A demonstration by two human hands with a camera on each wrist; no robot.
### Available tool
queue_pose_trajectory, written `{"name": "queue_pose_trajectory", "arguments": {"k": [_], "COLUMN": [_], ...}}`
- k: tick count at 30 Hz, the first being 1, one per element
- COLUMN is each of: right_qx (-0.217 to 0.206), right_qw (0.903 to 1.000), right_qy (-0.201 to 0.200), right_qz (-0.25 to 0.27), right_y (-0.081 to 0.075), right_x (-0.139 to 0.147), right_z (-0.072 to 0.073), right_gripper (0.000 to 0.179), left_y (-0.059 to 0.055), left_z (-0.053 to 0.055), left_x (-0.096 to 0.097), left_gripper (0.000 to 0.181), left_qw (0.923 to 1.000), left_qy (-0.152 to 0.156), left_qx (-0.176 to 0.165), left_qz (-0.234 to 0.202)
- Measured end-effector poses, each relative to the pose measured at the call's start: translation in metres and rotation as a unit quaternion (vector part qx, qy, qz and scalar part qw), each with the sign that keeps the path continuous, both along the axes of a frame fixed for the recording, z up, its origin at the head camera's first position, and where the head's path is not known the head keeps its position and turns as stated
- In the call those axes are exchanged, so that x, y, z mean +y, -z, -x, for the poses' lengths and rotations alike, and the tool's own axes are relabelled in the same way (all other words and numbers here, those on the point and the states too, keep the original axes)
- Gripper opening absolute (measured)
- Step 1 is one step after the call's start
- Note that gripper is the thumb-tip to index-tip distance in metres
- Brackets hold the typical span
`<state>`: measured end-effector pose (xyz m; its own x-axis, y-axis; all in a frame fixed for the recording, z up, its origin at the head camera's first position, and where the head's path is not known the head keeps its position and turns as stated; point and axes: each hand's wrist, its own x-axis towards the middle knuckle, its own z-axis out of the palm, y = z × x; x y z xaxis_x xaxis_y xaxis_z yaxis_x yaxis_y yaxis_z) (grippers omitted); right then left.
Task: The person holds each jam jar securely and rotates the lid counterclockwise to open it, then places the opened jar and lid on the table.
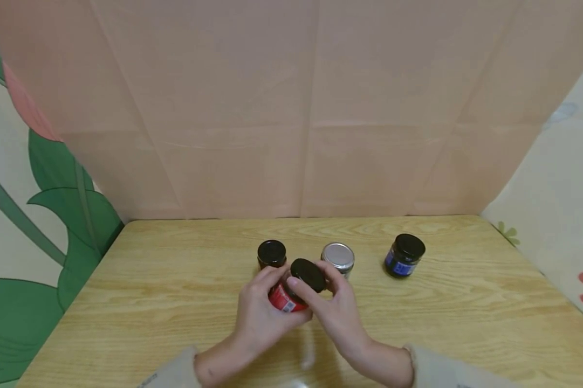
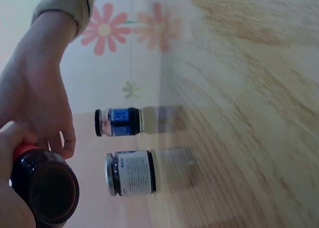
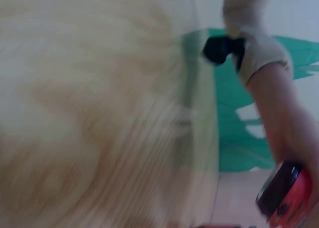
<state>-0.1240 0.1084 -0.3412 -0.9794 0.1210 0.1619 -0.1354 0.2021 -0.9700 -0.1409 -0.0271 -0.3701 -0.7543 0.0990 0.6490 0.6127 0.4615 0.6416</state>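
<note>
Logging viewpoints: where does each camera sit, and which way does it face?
Head: on the head, facing forward and down; left hand, right hand, both sleeves show.
Left wrist: on that wrist, facing right toward the flowered wall; parts of both hands show.
Right wrist: on that wrist, facing left toward the leaf-painted wall; left forearm and sleeve show.
All share the red-labelled jar; head and left wrist also share the silver-lidded jar.

"What's on the wood-grained desk?"
"Seen from its middle, a dark-lidded jar at eleven o'clock, a silver-lidded jar at one."
"And at two?"
"A blue-labelled jar, upright."
</note>
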Motion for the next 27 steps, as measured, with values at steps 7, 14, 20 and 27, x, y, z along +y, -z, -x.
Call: {"name": "queue_pose_trajectory", "arguments": {"k": [7,14,20,27], "right_qx": [0.035,0.048,0.056,0.039], "right_qw": [0.9968,0.991,0.987,0.9884], "right_qy": [-0.072,-0.125,-0.15,-0.147], "right_qz": [-0.007,0.01,0.009,-0.001], "right_y": [0.01,0.011,0.012,0.015], "right_x": [0.014,0.021,0.026,0.029], "right_z": [0.005,0.008,0.01,0.012], "right_gripper": [0.033,0.037,0.04,0.041], "left_y": [-0.002,-0.004,-0.008,-0.008], "left_z": [-0.001,0.0,0.0,0.001], "left_x": [-0.005,-0.007,-0.009,-0.011], "left_gripper": [0.053,0.046,0.042,0.042], "left_qw": [0.9973,0.9925,0.9855,0.9839], "left_qy": [0.041,0.073,0.081,0.073], "left_qx": [-0.061,-0.097,-0.149,-0.159], "left_qz": [-0.006,-0.011,0.008,0.035]}}
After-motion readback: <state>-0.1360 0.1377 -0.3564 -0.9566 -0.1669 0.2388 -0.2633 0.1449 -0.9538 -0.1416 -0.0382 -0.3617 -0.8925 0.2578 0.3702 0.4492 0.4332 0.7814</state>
